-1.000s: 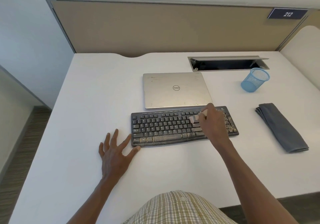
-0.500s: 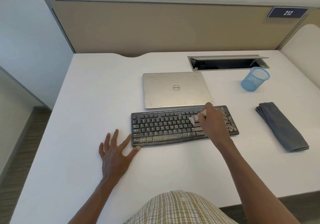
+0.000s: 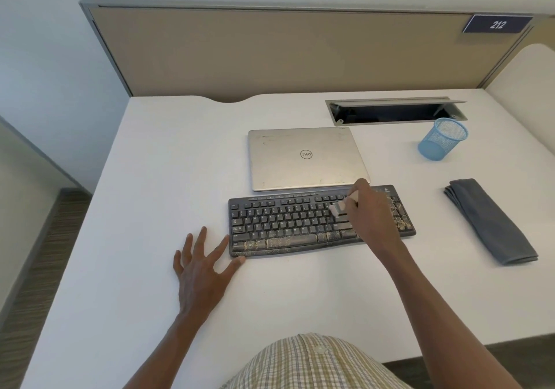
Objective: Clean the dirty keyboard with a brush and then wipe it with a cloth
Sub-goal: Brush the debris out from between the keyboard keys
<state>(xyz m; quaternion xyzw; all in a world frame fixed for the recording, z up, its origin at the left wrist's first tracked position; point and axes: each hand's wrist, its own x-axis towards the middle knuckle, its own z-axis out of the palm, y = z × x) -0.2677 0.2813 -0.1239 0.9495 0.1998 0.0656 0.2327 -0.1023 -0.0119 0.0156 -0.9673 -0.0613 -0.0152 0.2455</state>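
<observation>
Grit lies thick along the bottom row and spacebar and over the right-hand keys of the black keyboard [image 3: 315, 223], which sits on the white desk [image 3: 144, 178] just in front of a closed silver laptop [image 3: 306, 160]. Since half a second ago little has shifted: the right hand [image 3: 371, 213] still grips the small pale brush [image 3: 339, 207], its bristles down on the keys right of centre, moved only slightly. The left hand [image 3: 201, 265] stays flat on the desk with fingers spread wide, thumb tip touching the keyboard's near left corner. The folded grey cloth [image 3: 489, 220] lies untouched, well to the right. The laptop lid reads "DELL", upside down from here; a navy plate [image 3: 497, 24] on the partition reads "212". A blue mesh pen cup [image 3: 443, 139] stands near the open cable tray [image 3: 396, 111].
</observation>
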